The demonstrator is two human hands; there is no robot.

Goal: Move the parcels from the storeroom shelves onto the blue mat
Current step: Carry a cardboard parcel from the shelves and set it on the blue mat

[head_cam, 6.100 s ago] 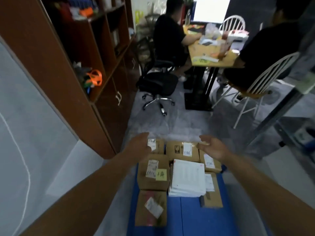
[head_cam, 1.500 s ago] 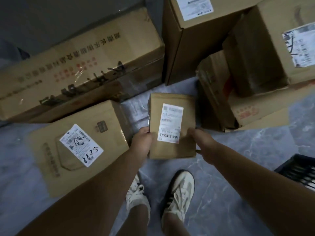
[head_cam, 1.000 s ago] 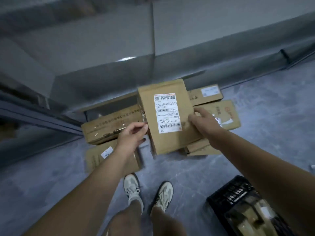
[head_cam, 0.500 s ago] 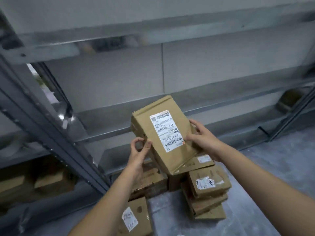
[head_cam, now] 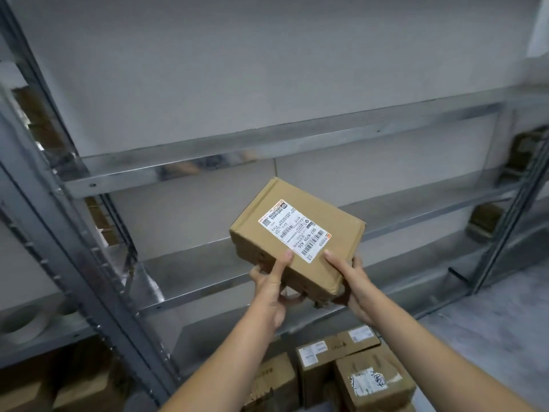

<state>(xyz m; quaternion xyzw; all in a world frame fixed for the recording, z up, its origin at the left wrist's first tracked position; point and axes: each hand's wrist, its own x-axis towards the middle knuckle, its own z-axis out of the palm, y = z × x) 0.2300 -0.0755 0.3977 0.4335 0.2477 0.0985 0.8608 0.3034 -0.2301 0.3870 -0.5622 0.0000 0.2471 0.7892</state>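
The left grip [head_cam: 271, 288] and right grip [head_cam: 355, 282] both clasp the near end of a tilted parcel [head_cam: 297, 233], thumbs on top, before metal shelves [head_cam: 208, 157].

Far left of the grip and lower sits a pale ring-shaped roll [head_cam: 17, 324]. Grey floor [head_cam: 490, 337] lies lower right, and a grey wall [head_cam: 267, 69] stands behind.

Two bare hands hold up a small brown cardboard parcel [head_cam: 297, 236], tilted, its white printed shipping label [head_cam: 294, 230] facing up. The left hand [head_cam: 271, 288] grips its near left corner, thumb on top; the right hand [head_cam: 352, 282] grips its near right edge. Beyond the hands stand grey metal shelves [head_cam: 267, 141]. Below the hands, stacked brown cardboard boxes [head_cam: 350, 370] sit on the floor.
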